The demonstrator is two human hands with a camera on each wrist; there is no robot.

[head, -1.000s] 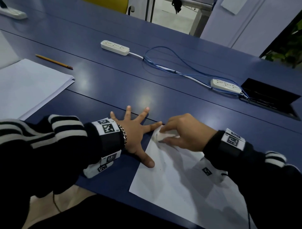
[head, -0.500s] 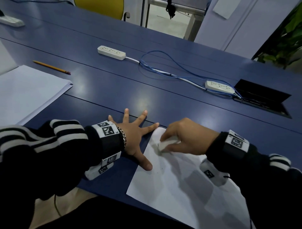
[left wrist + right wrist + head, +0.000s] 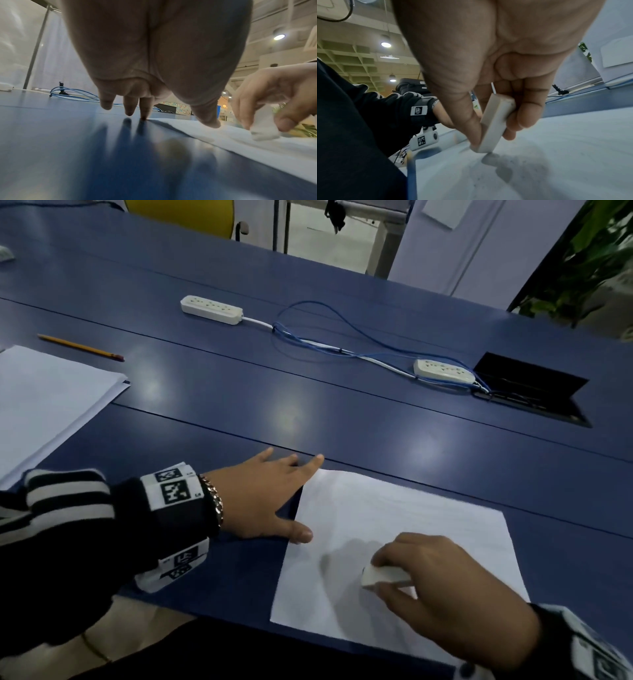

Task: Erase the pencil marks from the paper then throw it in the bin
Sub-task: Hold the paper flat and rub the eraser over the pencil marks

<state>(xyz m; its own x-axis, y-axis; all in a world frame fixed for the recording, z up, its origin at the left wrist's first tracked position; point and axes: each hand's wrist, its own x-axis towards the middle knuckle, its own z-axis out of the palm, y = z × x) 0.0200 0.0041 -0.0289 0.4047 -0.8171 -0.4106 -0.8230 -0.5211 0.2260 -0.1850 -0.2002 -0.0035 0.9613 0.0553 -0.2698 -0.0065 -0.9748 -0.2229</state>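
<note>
A white sheet of paper (image 3: 394, 529) lies flat on the blue table (image 3: 239, 405) near its front edge. My right hand (image 3: 442, 587) pinches a white eraser (image 3: 380, 576) between thumb and fingers over the sheet's near middle. In the right wrist view the eraser (image 3: 494, 121) points down with its lower corner just at the paper (image 3: 556, 155), where faint grey specks lie. My left hand (image 3: 267, 498) lies flat with straight fingers at the sheet's left edge, thumb on the paper edge. The left wrist view shows its fingertips (image 3: 130, 112) on the table and the eraser (image 3: 264, 129) to the right.
A stack of white sheets (image 3: 44, 402) lies at the left with a yellow pencil (image 3: 80, 347) beyond it. Two white power strips (image 3: 211, 309) (image 3: 443, 370) joined by blue cables (image 3: 325, 337) lie further back. An open black cable hatch (image 3: 531, 388) sits at the right. No bin is in view.
My right hand has drawn the eraser from the sheet's far left corner down toward me, to the near middle. My left hand's fingers have closed together, still flat at the left edge.
</note>
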